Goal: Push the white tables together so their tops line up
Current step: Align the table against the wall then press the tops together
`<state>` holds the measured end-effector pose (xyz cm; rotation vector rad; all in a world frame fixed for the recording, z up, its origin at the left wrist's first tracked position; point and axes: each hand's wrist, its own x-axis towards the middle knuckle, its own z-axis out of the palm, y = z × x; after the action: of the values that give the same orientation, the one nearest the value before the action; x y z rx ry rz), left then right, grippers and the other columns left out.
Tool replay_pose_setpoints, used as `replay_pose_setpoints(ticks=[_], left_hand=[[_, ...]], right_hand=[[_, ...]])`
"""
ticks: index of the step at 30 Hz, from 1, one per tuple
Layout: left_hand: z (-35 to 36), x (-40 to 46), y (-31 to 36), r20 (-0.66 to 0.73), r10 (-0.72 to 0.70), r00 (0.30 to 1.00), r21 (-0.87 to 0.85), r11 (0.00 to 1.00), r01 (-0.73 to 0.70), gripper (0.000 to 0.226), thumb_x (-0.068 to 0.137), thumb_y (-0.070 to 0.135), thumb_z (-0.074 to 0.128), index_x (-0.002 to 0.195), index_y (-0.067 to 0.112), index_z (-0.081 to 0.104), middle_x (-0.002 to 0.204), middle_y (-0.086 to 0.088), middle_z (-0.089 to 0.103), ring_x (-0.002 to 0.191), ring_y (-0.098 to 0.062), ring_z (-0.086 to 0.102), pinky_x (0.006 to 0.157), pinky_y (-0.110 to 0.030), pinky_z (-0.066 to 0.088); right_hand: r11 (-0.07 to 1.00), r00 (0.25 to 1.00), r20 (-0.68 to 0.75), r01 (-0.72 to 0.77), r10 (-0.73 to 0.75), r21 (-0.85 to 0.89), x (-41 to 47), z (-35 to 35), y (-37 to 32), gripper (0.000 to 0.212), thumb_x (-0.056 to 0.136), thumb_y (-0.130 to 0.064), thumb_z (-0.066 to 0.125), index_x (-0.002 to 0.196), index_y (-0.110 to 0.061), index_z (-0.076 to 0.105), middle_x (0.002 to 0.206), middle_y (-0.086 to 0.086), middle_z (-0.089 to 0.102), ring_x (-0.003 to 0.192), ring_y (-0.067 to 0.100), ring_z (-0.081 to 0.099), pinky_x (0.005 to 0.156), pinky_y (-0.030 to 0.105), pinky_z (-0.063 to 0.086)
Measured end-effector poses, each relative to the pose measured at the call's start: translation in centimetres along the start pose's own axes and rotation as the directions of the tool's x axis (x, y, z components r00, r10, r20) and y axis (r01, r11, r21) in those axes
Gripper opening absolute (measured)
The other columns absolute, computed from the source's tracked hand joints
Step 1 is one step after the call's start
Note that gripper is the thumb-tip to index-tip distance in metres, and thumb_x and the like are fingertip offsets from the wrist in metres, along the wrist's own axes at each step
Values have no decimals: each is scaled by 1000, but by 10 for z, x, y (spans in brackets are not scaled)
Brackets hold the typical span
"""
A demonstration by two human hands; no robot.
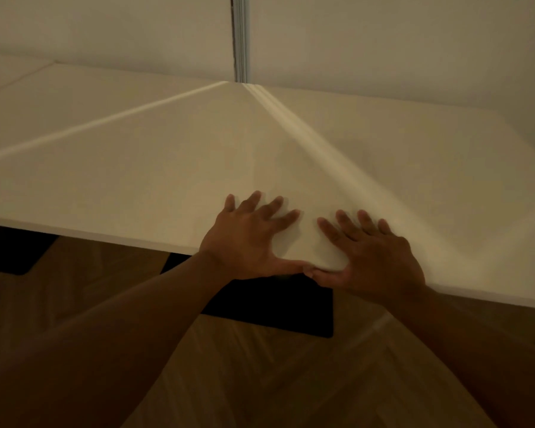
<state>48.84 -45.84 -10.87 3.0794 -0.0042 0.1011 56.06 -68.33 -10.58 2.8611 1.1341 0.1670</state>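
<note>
Head view: smooth white tabletops (167, 168), seams blurred.

Left hand (247, 239) and right hand (371, 257) side by side on tabletop (136, 180) near edge; wall (105, 26) behind.

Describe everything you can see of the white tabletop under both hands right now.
The white tabletop looks smooth and matte, a thin flat slab whose near edge runs over the wooden floor. A blurred seam on the right marks its border with the neighbouring top. The left hand and right hand press flat near its near edge, fingers spread, thumbs at the edge. A dark base shows beneath.
</note>
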Motion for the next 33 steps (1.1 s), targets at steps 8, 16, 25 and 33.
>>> replay_pose_setpoints(ticks=[8, 16, 25, 33], left_hand=[[1, 16, 10, -3, -5, 1000, -4, 1000, 5, 103, 67, 101, 21, 155, 48, 14, 166, 8, 16, 153, -26, 11, 120, -60, 10], [2, 16, 9, 22, -3, 1000, -43, 999, 4, 104, 67, 101, 24, 155, 47, 13, 167, 7, 13, 153, -28, 6, 120, -61, 4], [3, 15, 10, 35, -18, 999, -39, 999, 20, 106, 64, 102, 15, 155, 48, 9, 167, 10, 10, 154, -25, 3, 120, -59, 4], [3, 14, 12, -4, -20, 1000, -45, 999, 20, 103, 66, 102, 23, 154, 48, 16, 166, 9, 16, 153, -26, 8, 121, -58, 7]], right_hand=[[998, 1000, 12, -7, 7, -60, 10, 5, 18, 98, 71, -95, 27, 148, -35, 40, 151, 2, 46, 132, 40, 46, 90, 54, 49], [999, 1000, 9, -19, 19, -35, 10, 2, 16, 99, 70, -96, 24, 144, -33, 47, 148, 2, 50, 132, 41, 48, 91, 57, 49], [1000, 1000, -22, -20, 19, -13, 8, 4, 14, 100, 71, -95, 19, 146, -33, 45, 149, 4, 49, 133, 42, 46, 97, 58, 45], [1000, 999, -20, -29, 29, -1, 7, 5, 16, 101, 69, -97, 21, 148, -37, 38, 153, -1, 43, 138, 38, 41, 101, 56, 42]])
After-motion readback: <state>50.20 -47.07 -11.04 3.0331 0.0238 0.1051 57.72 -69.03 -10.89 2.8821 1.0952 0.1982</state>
